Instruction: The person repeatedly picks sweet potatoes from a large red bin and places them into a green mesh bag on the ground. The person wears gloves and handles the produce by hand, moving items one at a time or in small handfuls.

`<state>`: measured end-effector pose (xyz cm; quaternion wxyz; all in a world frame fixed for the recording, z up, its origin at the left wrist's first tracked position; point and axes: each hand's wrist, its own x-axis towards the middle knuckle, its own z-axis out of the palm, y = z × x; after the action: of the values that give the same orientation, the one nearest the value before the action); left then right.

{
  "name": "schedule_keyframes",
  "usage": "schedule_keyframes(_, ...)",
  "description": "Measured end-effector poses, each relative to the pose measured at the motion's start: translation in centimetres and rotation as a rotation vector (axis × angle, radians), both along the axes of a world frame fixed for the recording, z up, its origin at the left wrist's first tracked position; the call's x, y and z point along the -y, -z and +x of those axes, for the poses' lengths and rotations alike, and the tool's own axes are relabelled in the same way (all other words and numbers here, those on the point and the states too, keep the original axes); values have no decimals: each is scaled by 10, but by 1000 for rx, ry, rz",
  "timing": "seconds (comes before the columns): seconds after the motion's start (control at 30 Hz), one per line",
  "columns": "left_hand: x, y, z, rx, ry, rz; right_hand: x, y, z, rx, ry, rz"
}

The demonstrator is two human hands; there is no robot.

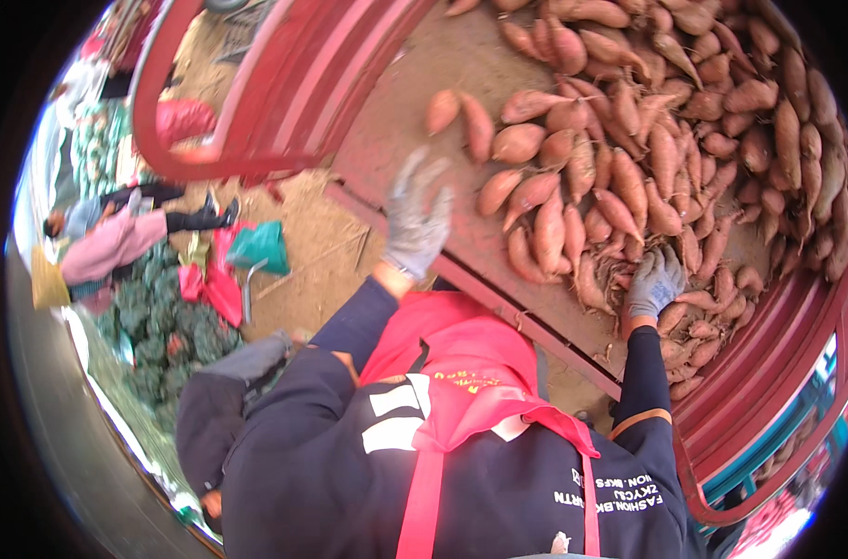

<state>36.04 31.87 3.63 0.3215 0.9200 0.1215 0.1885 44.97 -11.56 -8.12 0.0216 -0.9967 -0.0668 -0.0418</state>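
My left hand, in a grey work glove, hovers over the near edge of the red metal truck bed. Its fingers are spread and nothing is in them. On the right, my gloved right hand reaches down among the sweet potatoes, touching the front of the heap. Its fingertips are partly hidden, so whether they grip a root cannot be told. Beside that hand lie a tangle of thin rootlets and a cluster of smaller sweet potatoes. Two loose sweet potatoes rest left of the heap.
Red side panels flank the bed, the right one close to my right arm. A person in dark clothing is behind my left elbow. Farther left, people are near filled dark green net sacks on dirt ground.
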Motion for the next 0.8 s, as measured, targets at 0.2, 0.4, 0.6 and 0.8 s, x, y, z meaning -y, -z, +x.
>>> schedule_keyframes(0.2,-51,-19,-300,-558,-404,475,14,21,8,-72,8,-55)
schedule_keyframes(0.4,2,-18,-407,-1118,-425,-117,40,-12,16,-90,-121,245)
schedule_keyframes(0.6,3,42,-432,-1174,-499,-197,63,-76,-48,-135,-428,381)
schedule_keyframes(0.8,-57,9,-377,-908,-318,12,123,-85,-107,-171,-517,130)
